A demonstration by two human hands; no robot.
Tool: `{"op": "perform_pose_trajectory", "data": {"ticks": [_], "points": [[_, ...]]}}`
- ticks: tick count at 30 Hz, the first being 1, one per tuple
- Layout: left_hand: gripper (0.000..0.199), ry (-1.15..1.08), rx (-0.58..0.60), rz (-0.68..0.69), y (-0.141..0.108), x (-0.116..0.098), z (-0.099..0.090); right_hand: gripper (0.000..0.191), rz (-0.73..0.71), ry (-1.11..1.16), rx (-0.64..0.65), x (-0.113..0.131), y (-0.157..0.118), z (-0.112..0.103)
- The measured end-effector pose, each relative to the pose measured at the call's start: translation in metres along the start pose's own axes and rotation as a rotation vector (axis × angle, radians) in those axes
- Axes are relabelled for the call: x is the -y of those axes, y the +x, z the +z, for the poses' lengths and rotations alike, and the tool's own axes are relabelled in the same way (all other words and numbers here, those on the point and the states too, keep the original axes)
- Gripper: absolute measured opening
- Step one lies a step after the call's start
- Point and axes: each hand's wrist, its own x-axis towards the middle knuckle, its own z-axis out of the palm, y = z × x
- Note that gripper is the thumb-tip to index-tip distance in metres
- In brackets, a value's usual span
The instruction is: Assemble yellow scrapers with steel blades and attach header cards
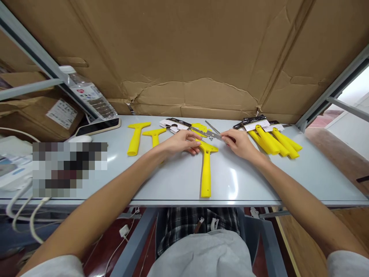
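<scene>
My right hand (238,142) pinches the right end of a thin metal blade (213,134) above the table. My left hand (186,141) has its fingers curled around the blade's left end; their exact contact is partly hidden. Just below lies a yellow T-shaped scraper handle (206,169), its head by my left fingertips and its grip toward me. Behind the blade are a yellow piece (198,127) and another thin metal strip (211,126). To the left lie two more yellow scraper handles, one (135,140) farther out and one (155,137) partly behind my left arm.
Several yellow handles (272,142) with black-and-white cards (256,122) lie at right. More cards (175,124) lie behind my left hand. A phone (99,127), a water bottle (92,96) and white cables (21,204) are at left. Cardboard (184,50) walls the back.
</scene>
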Motion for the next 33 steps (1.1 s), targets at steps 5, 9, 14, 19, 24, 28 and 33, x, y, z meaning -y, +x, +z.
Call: {"op": "perform_pose_trajectory", "data": {"ticks": [5,9,14,19,24,28,33], "points": [[0.033,-0.077,-0.059,-0.009,-0.001,-0.002,0.013,0.030,-0.037,-0.009,0.019,-0.004,-0.001,0.000],[0.030,-0.083,-0.072,-0.004,-0.004,-0.005,0.018,0.030,-0.011,-0.005,0.034,-0.007,-0.001,-0.004],[0.028,-0.106,-0.074,0.008,-0.004,-0.004,0.017,0.028,0.093,0.102,0.027,-0.001,-0.001,-0.006],[0.032,-0.138,-0.056,0.020,-0.001,0.000,0.016,0.029,0.295,0.365,0.060,0.009,-0.001,-0.004],[0.032,-0.143,0.013,0.076,-0.001,0.003,0.014,0.036,0.403,0.495,0.109,0.015,-0.002,-0.002],[0.028,-0.149,0.044,0.102,-0.001,0.003,0.013,0.036,0.444,0.519,0.153,0.016,-0.003,0.000],[0.030,-0.159,0.019,0.090,0.002,0.006,0.012,0.027,0.417,0.474,0.149,0.010,-0.003,0.007]]}}
